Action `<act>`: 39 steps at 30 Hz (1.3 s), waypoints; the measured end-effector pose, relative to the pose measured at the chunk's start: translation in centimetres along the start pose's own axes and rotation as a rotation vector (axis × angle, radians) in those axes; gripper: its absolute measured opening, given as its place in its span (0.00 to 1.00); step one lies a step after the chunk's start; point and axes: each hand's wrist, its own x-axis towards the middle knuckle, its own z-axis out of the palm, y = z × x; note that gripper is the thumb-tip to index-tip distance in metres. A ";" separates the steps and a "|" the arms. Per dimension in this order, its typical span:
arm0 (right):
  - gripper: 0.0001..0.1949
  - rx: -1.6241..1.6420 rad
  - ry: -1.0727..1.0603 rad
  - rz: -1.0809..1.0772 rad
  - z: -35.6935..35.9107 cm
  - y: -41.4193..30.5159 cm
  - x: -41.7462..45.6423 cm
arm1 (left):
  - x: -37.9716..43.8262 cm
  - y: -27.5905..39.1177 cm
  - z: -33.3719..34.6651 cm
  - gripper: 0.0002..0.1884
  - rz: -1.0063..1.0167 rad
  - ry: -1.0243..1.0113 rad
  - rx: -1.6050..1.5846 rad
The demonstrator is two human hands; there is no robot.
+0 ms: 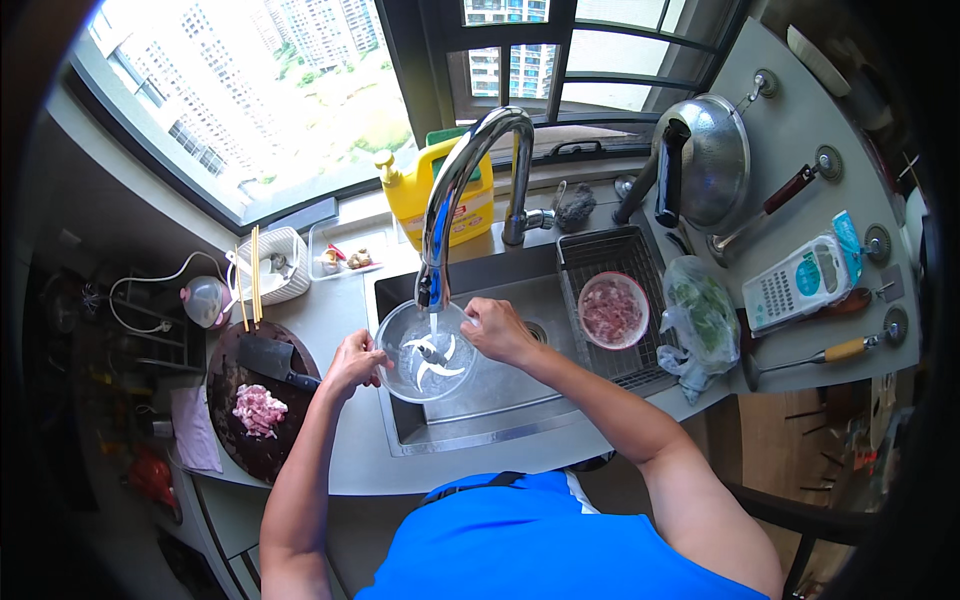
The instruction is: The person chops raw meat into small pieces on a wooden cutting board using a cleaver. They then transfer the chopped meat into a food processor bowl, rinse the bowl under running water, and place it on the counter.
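My left hand [360, 361] grips the left rim of a clear food-chopper bowl [397, 394], and my right hand [495, 328] pinches its right rim. Inside the bowl stands a chopper blade [431, 360] with several white-looking curved arms. The bowl is over the left part of the steel sink [487, 427], directly under the chrome faucet [436, 225]. Water runs from the spout into the bowl, and some water lies around the blade. My fingertips beneath the rim are partly hidden.
At left, a round cutting board [229, 442] bears a cleaver [266, 358] and cut raw meat [259, 410]. A bowl of minced meat [613, 310] sits in the wire rack [592, 244] at right. A yellow jug [405, 202] stands behind the faucet; bagged greens [701, 315] lie right of the sink.
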 end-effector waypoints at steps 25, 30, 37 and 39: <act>0.12 0.256 0.136 0.270 -1.1 4.3 -0.6 | 3.1 0.3 4.8 0.16 0.362 0.305 0.605; 0.10 0.341 0.026 0.284 0.2 3.4 -1.8 | 2.4 -1.4 3.6 0.12 0.317 0.251 0.490; 0.11 0.206 0.100 0.219 1.1 4.8 0.4 | 2.4 0.7 4.6 0.09 0.166 0.248 0.340; 0.11 0.172 0.071 0.245 0.9 4.7 -0.6 | 2.2 0.2 4.6 0.07 0.166 0.183 0.310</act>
